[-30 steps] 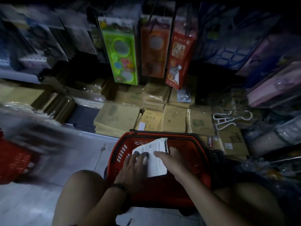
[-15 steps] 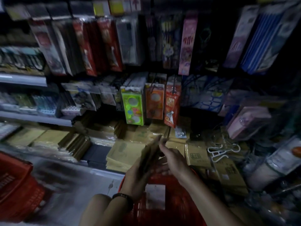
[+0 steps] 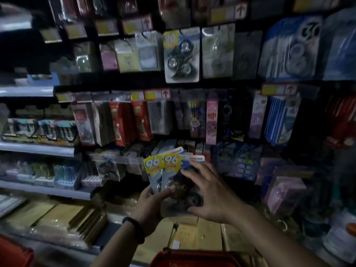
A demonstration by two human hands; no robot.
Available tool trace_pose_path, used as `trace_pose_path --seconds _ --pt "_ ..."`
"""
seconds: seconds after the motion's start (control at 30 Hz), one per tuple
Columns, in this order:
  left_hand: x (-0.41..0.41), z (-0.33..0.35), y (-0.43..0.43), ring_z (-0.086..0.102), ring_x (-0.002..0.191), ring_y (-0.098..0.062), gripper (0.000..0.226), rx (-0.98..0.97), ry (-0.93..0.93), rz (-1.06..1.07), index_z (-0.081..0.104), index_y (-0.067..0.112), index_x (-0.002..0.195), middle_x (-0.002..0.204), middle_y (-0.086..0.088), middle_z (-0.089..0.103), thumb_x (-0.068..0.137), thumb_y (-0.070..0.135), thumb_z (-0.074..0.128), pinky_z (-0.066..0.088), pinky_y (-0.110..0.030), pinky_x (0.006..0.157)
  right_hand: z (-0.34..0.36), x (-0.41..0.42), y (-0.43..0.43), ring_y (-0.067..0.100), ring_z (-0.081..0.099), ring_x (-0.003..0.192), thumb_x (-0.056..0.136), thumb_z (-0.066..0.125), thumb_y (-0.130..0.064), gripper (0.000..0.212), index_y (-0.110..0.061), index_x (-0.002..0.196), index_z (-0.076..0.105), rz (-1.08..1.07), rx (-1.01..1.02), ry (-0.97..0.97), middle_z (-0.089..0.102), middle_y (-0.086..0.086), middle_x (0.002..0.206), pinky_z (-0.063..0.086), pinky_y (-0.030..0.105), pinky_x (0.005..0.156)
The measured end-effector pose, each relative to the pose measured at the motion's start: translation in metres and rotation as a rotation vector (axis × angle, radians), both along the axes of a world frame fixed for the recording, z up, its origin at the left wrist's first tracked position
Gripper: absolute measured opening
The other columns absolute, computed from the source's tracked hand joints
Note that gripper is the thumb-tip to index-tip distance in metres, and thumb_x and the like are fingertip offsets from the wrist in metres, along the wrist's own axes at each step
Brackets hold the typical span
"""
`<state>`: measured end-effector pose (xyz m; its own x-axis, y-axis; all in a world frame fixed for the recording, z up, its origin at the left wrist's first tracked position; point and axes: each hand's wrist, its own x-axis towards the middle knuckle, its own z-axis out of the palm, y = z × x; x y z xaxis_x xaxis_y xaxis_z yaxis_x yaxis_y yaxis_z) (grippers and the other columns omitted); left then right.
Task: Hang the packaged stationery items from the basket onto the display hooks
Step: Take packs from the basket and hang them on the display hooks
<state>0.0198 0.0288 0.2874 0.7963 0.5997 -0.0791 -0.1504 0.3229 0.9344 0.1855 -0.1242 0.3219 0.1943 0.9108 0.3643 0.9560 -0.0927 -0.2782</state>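
While above basket (image 3: pixel 192 256), packets (image 3: pixel 170 167) in left hand (image 3: pixel 152 206).

Worn on the head, wide-angle; looked forward and slightly down, squarely at rows of hanging packets (image 3: pixel 181 54), from close by; took in shelves (image 3: pixel 36 149) bowed at the left edge; caught both forearms entering from the bottom, left hand (image 3: pixel 152 207) and right hand (image 3: pixel 213 193) mid-frame on the "96" packs (image 3: pixel 171 166); clipped the red basket (image 3: pixel 192 254) rim at the bottom edge; only one view.
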Motion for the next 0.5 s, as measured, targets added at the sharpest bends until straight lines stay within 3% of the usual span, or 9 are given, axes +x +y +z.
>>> trace_pose_path --seconds 0.1,0.27,0.37,0.5 --pt "0.005 0.033 0.007 0.068 0.120 -0.049 0.042 0.058 -0.018 -0.027 0.066 0.008 0.134 0.129 -0.025 0.071 0.092 0.011 0.074 0.048 -0.077 0.100 0.032 0.010 0.008 0.016 -0.006 0.158 0.068 0.081 -0.063 0.116 -0.048 0.161 0.015 0.020 -0.003 -0.091 -0.003 -0.012 0.170 0.024 0.049 0.126" --pt "0.015 0.077 0.018 0.071 0.117 -0.045 0.050 0.126 -0.048 -0.006 0.064 0.002 0.135 0.126 -0.025 0.073 0.088 0.016 0.078 0.051 -0.070 0.103 0.074 0.024 0.015 0.016 0.004 0.154 0.065 0.082 -0.063 0.113 -0.047 0.160 0.024 -0.009 0.045 -0.168 0.007 -0.012 0.165 0.029 0.048 0.124" --pt "0.019 0.107 0.032 0.070 0.118 -0.044 0.040 0.119 -0.065 -0.038 0.063 0.004 0.136 0.129 -0.024 0.072 0.099 0.019 0.068 0.058 -0.061 0.094 0.103 0.035 0.022 0.018 0.009 0.152 0.061 0.079 -0.067 0.112 -0.048 0.158 0.026 -0.022 0.099 -0.191 0.012 -0.011 0.163 0.037 0.050 0.119" --pt "0.020 0.156 0.051 0.075 0.110 -0.040 0.036 0.182 -0.125 0.023 0.064 0.005 0.129 0.124 -0.020 0.075 0.094 0.010 0.068 0.062 -0.055 0.086 0.154 0.053 0.036 0.020 0.016 0.151 0.058 0.079 -0.066 0.111 -0.046 0.156 0.032 -0.049 0.200 -0.276 0.018 -0.006 0.163 0.037 0.047 0.120"
